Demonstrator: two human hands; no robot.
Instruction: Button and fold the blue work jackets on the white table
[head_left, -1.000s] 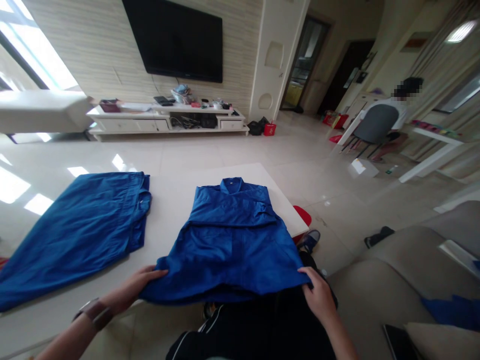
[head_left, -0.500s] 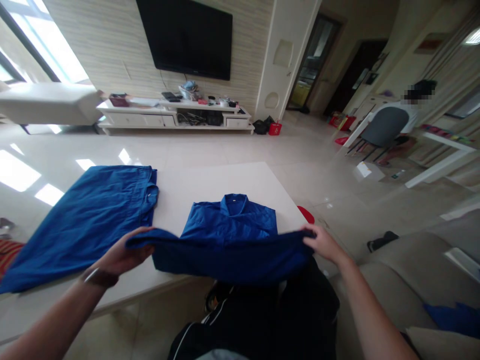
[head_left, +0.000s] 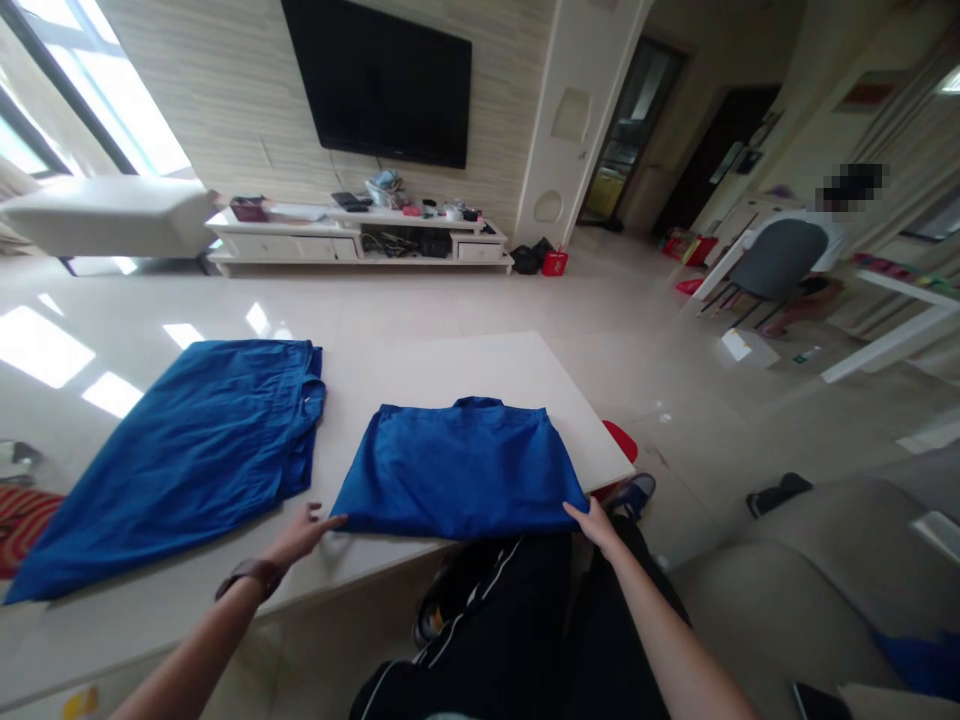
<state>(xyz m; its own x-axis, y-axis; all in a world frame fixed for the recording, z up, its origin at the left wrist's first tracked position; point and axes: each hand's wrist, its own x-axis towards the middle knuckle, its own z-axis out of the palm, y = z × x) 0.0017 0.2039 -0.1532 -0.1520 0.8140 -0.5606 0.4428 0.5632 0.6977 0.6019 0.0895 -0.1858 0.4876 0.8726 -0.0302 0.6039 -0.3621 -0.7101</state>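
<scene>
A blue collared shirt (head_left: pixel 465 470) lies folded over on the white table (head_left: pixel 427 365) in front of me, its lower part turned up so that only the collar's top shows at the far side. My left hand (head_left: pixel 300 535) is at the near left corner, fingers apart, a fingertip touching the cloth. At the near right corner my right hand (head_left: pixel 592 522) pinches the shirt's edge, some of its fingers hidden. To the left, a larger blue garment (head_left: pixel 187 450) with a gathered band lies flat, apart from both hands.
A grey sofa (head_left: pixel 757 590) stands to my right, and my legs (head_left: pixel 510 620) are against the table's near side. Beyond the table are a low TV cabinet (head_left: pixel 285 247) and a bench (head_left: pixel 105 215). At far right a person sits on a grey chair (head_left: pixel 780 258).
The shirt's lower part, held raised between both hands before, now lies over the upper part and covers most of the collar. My hands have moved closer together, and the left has let go.
</scene>
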